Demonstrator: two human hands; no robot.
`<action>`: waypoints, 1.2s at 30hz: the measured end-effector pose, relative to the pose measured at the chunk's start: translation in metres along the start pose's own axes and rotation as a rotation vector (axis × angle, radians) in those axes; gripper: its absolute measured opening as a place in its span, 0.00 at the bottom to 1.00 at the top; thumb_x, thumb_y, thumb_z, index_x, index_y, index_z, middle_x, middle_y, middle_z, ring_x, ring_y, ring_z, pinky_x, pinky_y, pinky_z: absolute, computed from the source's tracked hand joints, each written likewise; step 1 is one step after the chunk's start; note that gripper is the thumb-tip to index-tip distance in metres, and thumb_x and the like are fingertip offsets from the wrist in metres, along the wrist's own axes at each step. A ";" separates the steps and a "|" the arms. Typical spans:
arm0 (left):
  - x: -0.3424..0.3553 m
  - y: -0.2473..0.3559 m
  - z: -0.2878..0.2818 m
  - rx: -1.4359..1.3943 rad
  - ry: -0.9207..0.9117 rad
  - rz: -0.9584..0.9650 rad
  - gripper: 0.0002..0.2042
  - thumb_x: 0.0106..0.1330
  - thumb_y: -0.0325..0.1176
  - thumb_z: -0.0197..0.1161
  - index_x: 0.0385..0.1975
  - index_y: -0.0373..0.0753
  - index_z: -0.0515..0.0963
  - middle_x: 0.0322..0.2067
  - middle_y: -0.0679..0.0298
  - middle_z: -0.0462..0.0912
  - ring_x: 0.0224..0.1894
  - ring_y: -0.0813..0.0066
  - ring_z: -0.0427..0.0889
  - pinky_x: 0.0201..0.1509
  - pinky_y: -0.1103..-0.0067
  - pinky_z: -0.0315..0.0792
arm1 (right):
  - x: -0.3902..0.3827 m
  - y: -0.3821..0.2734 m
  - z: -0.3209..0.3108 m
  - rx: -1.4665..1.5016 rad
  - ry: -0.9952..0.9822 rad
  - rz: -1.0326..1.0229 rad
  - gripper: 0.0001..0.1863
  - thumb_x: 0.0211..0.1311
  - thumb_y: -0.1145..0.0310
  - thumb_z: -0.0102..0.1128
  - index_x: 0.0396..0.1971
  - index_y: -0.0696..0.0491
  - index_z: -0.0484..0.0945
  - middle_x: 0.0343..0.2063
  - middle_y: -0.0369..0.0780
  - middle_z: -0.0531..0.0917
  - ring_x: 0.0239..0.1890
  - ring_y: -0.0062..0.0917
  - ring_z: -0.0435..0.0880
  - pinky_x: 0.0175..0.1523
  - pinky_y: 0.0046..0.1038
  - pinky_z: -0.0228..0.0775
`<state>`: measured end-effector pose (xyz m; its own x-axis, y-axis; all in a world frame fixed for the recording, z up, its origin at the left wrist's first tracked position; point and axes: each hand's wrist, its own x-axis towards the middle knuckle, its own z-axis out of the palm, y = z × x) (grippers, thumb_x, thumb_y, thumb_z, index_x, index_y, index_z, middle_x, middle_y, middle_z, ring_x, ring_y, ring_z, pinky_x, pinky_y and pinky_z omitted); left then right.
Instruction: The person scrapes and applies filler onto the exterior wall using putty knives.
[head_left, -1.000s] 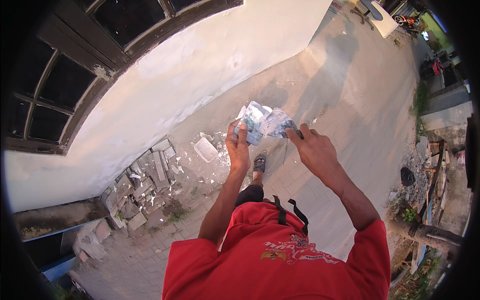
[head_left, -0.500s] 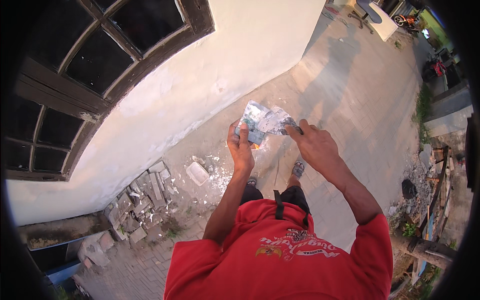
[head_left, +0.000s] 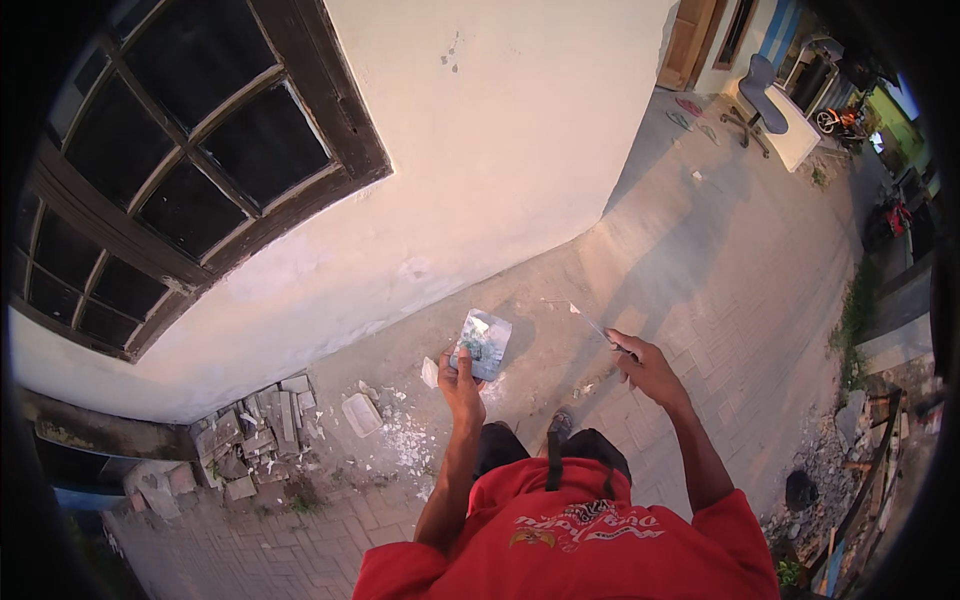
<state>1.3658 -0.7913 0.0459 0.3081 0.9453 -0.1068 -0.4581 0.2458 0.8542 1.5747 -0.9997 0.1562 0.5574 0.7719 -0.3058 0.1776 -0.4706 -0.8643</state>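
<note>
My left hand (head_left: 464, 397) grips a flat, squarish grey plate (head_left: 494, 350) by its lower edge, thumb across its smeared face. A whitish lump of paste (head_left: 480, 326) sits near the plate's top. In my right hand (head_left: 650, 375) is a putty knife (head_left: 594, 323), its fingers closed round the handle. The knife's blade is seen nearly edge-on, pointing up and left, with a bit of white at its tip. Plate and knife are apart, both held in the air before the wall.
A cream wall (head_left: 500, 180) with a dark wooden window (head_left: 200, 150) rises at the left. Broken bricks and tiles (head_left: 260, 430) lie along its foot, beside a white tub (head_left: 361, 414) and white crumbs. An office chair (head_left: 760, 100) stands far right; rubble (head_left: 820, 490) lies at the right.
The putty knife has come away from the plate, moving right with my right hand, and turned edge-on. My left hand has lowered with the plate. The view has tilted up toward the wall.
</note>
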 end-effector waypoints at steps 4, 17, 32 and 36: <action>-0.008 -0.013 -0.005 0.063 0.058 -0.035 0.13 0.72 0.39 0.59 0.47 0.36 0.74 0.33 0.67 0.81 0.32 0.83 0.78 0.32 0.83 0.75 | 0.051 -0.012 -0.009 0.168 -0.067 -0.082 0.26 0.70 0.68 0.51 0.67 0.48 0.67 0.33 0.37 0.77 0.28 0.18 0.77 0.31 0.25 0.72; -0.010 -0.001 -0.065 0.095 0.267 0.005 0.17 0.71 0.37 0.60 0.53 0.34 0.70 0.39 0.63 0.80 0.38 0.76 0.80 0.42 0.76 0.78 | 0.330 -0.256 -0.026 -0.634 0.651 -0.697 0.27 0.69 0.66 0.49 0.68 0.39 0.65 0.34 0.45 0.74 0.33 0.37 0.80 0.43 0.39 0.74; 0.005 -0.001 -0.102 0.191 0.423 -0.042 0.21 0.70 0.39 0.61 0.56 0.33 0.67 0.39 0.62 0.79 0.38 0.76 0.79 0.41 0.75 0.76 | 0.435 -0.239 0.020 -0.612 0.743 -0.795 0.34 0.67 0.69 0.52 0.72 0.40 0.56 0.33 0.46 0.70 0.26 0.37 0.78 0.31 0.37 0.75; 0.003 -0.004 -0.094 0.190 0.450 -0.048 0.22 0.70 0.39 0.61 0.55 0.32 0.67 0.38 0.62 0.78 0.36 0.77 0.78 0.37 0.77 0.74 | 0.465 -0.200 0.046 -0.636 0.748 -0.805 0.36 0.67 0.70 0.53 0.73 0.40 0.53 0.33 0.46 0.69 0.24 0.37 0.77 0.30 0.36 0.75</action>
<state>1.2897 -0.7687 -0.0055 -0.0848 0.9431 -0.3216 -0.2790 0.2874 0.9163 1.7607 -0.5268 0.1686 0.3950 0.6029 0.6932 0.9187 -0.2642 -0.2936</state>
